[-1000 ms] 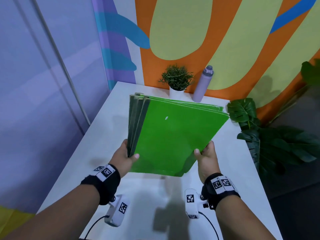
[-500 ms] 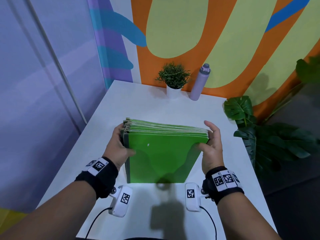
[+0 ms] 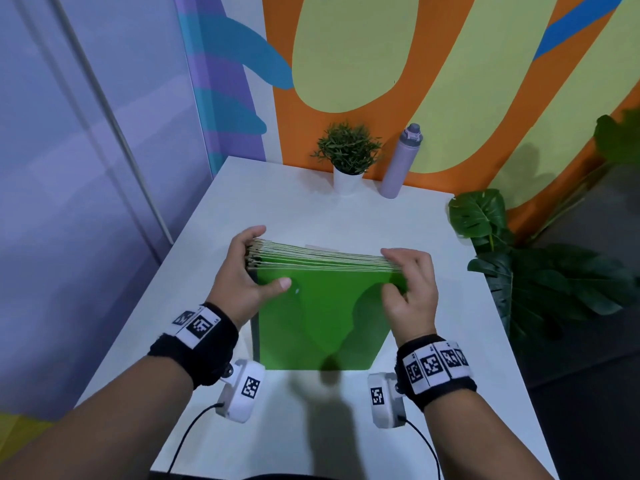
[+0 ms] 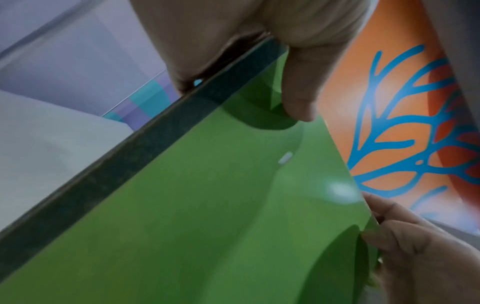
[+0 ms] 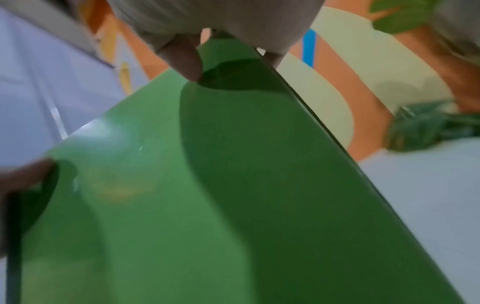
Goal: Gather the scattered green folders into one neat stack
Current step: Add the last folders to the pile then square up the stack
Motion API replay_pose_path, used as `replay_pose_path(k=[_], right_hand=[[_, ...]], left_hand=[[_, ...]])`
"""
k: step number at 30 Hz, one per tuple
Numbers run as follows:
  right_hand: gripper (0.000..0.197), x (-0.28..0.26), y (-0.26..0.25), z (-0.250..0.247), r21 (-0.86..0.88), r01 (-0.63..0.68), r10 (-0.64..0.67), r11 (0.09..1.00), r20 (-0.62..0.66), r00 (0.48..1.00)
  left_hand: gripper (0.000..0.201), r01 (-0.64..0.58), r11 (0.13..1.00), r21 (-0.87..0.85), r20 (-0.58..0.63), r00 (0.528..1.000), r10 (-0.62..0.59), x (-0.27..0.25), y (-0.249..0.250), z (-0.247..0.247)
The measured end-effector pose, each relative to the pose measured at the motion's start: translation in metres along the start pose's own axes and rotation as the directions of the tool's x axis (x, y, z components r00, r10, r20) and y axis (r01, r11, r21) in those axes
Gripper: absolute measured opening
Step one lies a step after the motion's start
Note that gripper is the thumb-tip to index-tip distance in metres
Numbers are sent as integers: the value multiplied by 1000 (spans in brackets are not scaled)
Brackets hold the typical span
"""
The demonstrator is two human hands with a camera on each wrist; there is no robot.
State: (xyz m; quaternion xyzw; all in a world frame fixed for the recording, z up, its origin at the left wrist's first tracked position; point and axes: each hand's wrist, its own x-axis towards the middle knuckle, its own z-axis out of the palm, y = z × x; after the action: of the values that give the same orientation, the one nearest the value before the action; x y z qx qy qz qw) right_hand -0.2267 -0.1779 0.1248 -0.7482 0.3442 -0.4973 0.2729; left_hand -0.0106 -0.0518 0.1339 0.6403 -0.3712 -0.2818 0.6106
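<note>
The stack of green folders (image 3: 318, 313), held tilted in the air one second ago, now stands on its lower edge on the worktop (image 3: 277, 209). The left hand (image 3: 242, 275) has moved from the lower spine corner to the upper left corner. The right hand (image 3: 410, 289) has risen to the upper right corner, fingers (image 3: 398, 256) curled over the top edges.

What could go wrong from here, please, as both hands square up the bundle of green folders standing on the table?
1. The green folders stand on edge, held only at the top corners by the left hand and right hand; loosening either grip could let them fan out or topple.
2. Their top edges look uneven, so laying them flat now may leave a ragged stack.
</note>
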Motion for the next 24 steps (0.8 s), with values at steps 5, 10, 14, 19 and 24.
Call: replay_pose_path(k=[5, 10, 14, 19, 24], right_hand=[[30, 5, -20, 9, -591, 236, -202, 771, 124, 971], [27, 3, -53, 31, -569, 468, -216, 677, 454, 864], [31, -5, -73, 61, -537, 548, -227, 641, 550, 804], [35, -10, -82, 79, -536, 548, -262, 643, 518, 814], [25, -5, -52, 51, -603, 476, -286, 640, 387, 877]], left_hand=[[67, 11, 1000, -22, 35, 999, -10, 6, 4, -7], [49, 65, 994, -89, 74, 996, -59, -2, -5, -5], [42, 54, 997, -56, 51, 997, -51, -4, -10, -3], [38, 24, 1000, -11, 9, 1000, -24, -4, -15, -2], [33, 4, 1000, 11, 26, 1000, -5, -4, -17, -5]])
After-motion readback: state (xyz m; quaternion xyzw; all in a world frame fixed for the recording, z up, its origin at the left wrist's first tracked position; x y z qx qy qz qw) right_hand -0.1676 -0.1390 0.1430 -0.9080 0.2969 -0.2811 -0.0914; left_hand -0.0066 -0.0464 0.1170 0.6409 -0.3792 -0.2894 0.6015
